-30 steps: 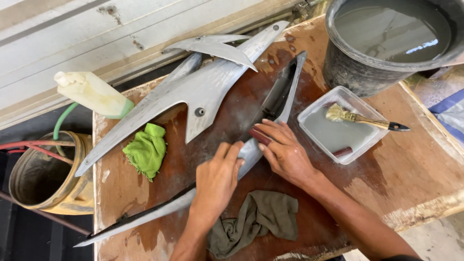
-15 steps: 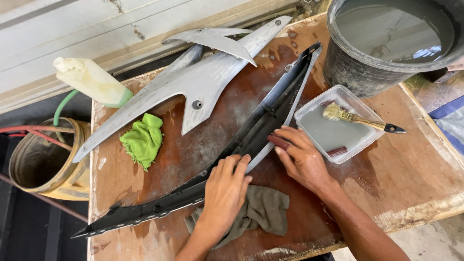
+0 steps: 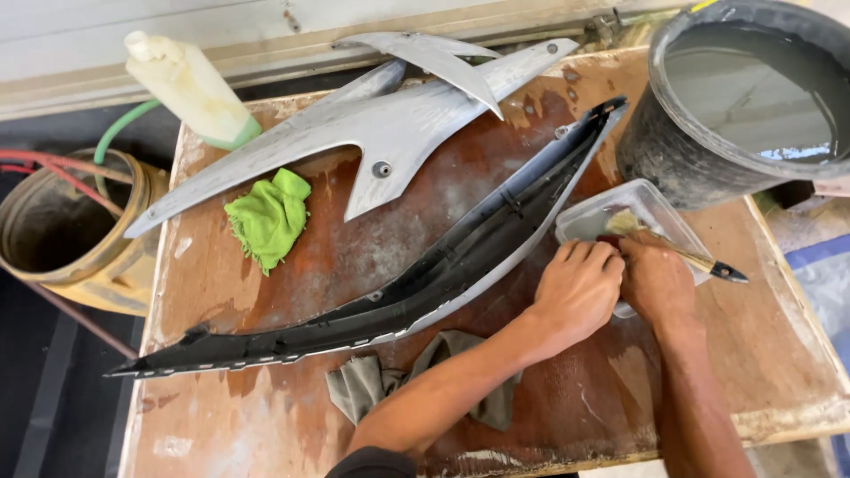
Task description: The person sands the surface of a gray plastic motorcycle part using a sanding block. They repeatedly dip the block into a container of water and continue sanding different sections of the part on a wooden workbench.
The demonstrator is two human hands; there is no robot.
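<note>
Head view: both hands meet over the near corner of a clear plastic tray on a worn, wet wooden desk. The left hand has its fingers curled close together, knuckles up, their tips at the tray's rim; whether they pinch anything I cannot tell. The right hand sits touching the left, its fingers folded under and hidden, so their grip cannot be made out either. A small dark red bit shows between the two hands at the tray's edge.

Across the tray lies one paintbrush, bristles in the tray, dark handle tip sticking out past the right hand. Just left of the tray runs one long black-and-grey curved panel, lying diagonally and close beside the left hand. Farther from the tray, toward the wall, lie two grey sanded panels, one overlapping the other. There are two cloths: a green cloth well left of the tray and a grey-brown rag under the left forearm. One pale plastic bottle lies at the desk's far left corner. One black bucket of cloudy water stands just behind the tray. One rusty yellow drum stands off the desk, beyond its left edge.
</note>
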